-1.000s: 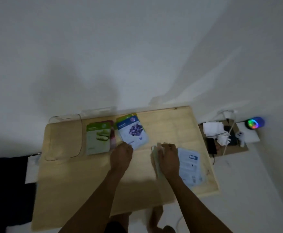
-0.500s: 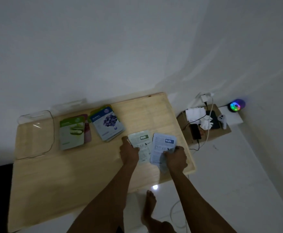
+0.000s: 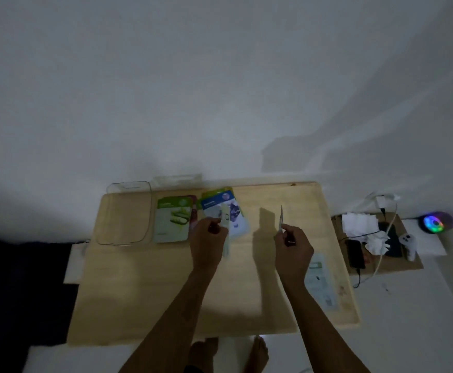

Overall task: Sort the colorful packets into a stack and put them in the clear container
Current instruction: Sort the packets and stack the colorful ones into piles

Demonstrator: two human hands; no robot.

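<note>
My left hand (image 3: 208, 239) holds a pale green packet (image 3: 225, 232) lifted edge-on above the wooden table (image 3: 144, 292). My right hand (image 3: 293, 244) holds another packet (image 3: 281, 218) upright, seen edge-on. A green packet pile (image 3: 172, 219) and a blue packet pile (image 3: 220, 204) lie side by side at the back of the table. The clear container (image 3: 124, 215) sits at the back left corner, just left of the green pile. One pale packet (image 3: 321, 284) lies face down by the table's right edge, partly hidden by my right forearm.
A clear lid (image 3: 175, 180) leans against the wall behind the container. A low cardboard tray (image 3: 408, 262) to the right holds phones, tissues, cables and a white controller. A glowing round light (image 3: 433, 223) sits on the floor beyond it. My bare feet show below the table's front edge.
Both hands lifted their packets off the right side of the table and carried them up and left; the packets now stand edge-on in the air. The camera has shifted.
</note>
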